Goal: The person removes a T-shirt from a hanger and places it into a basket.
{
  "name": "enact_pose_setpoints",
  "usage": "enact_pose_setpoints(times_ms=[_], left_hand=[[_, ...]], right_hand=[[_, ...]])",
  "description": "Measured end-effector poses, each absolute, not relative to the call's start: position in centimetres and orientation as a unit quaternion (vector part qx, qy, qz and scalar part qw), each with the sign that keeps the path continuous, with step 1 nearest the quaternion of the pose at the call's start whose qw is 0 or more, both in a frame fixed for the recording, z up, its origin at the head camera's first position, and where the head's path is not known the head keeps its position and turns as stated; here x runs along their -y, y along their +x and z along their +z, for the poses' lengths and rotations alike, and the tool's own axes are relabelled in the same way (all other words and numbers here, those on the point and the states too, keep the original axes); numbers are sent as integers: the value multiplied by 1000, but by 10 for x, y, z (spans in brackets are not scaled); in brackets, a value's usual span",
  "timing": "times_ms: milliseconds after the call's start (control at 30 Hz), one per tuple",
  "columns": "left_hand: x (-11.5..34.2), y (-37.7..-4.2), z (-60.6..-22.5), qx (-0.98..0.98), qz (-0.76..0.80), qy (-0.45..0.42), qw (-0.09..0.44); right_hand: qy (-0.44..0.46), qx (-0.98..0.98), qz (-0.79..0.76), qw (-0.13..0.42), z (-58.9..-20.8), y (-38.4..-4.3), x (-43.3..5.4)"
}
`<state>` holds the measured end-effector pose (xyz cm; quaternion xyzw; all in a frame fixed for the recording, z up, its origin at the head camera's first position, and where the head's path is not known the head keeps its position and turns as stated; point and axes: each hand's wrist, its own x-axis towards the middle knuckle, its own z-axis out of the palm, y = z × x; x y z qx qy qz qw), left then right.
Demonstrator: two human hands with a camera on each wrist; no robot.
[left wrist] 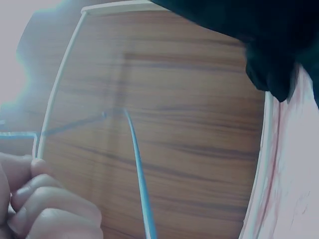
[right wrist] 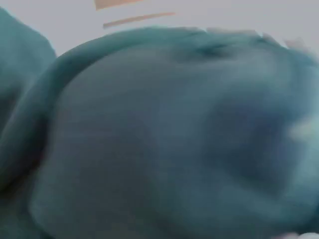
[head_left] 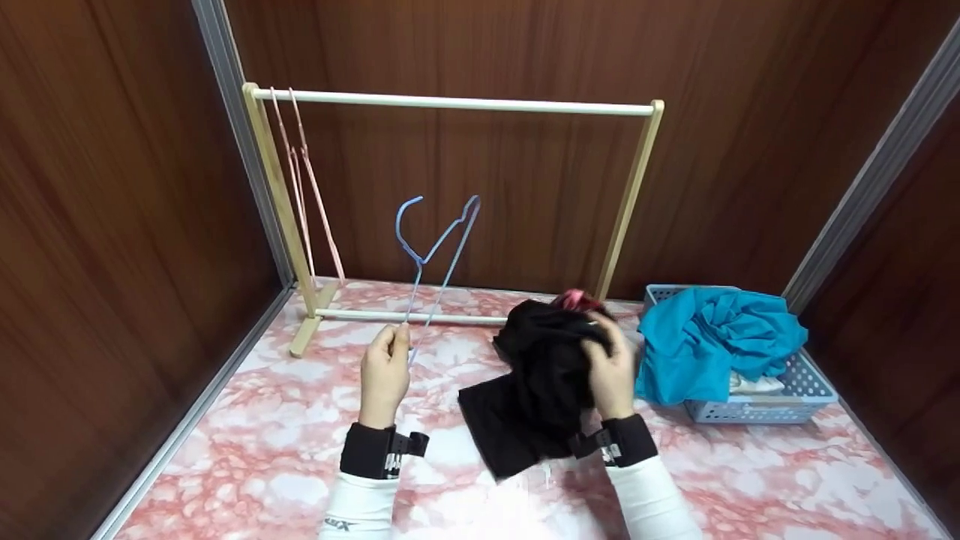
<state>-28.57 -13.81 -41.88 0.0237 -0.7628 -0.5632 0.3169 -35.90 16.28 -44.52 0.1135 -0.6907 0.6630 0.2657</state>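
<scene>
A blue wire hanger (head_left: 398, 225) stands tilted in front of me, its open hook pointing up. My left hand (head_left: 385, 379) pinches it low on its frame between thumb and fingers. In the left wrist view, one hanger arm (left wrist: 141, 174) runs up past the curled fingers. To the right, a bunched black garment (head_left: 551, 375) hangs over the table, gripped at its upper right by my right hand (head_left: 613, 371). A red and pink patch (head_left: 577, 300) shows behind its top. In the right wrist view, blurred dark fabric (right wrist: 149, 139) hides most of the hand.
Behind the hands stands a clothes rack with a white rail (head_left: 450, 103) and wooden legs. Pink hangers (head_left: 322, 210) hang at its left end. A blue-grey basket (head_left: 757, 412) at right holds a teal cloth (head_left: 720, 330) spilling over its side. Brown panels (head_left: 135, 187) enclose the marbled table.
</scene>
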Motion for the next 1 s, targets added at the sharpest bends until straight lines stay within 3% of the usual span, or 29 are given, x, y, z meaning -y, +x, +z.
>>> enact_pose_setpoints(times_ms=[200, 400, 500, 767, 1000], left_hand=[[132, -285, -418, 745, -585, 34, 318], [126, -284, -409, 742, -589, 27, 319], [126, -288, -397, 735, -600, 11, 316], [130, -308, -363, 736, -589, 20, 334], [139, -329, -331, 745, -562, 40, 358]], right_hand=[[117, 870, 431, 210, -479, -372, -160], [121, 938, 322, 31, -496, -383, -161], [136, 946, 293, -8, -500, -390, -160], [134, 960, 246, -9, -501, -399, -158], [155, 960, 222, 65, -503, -408, -172]])
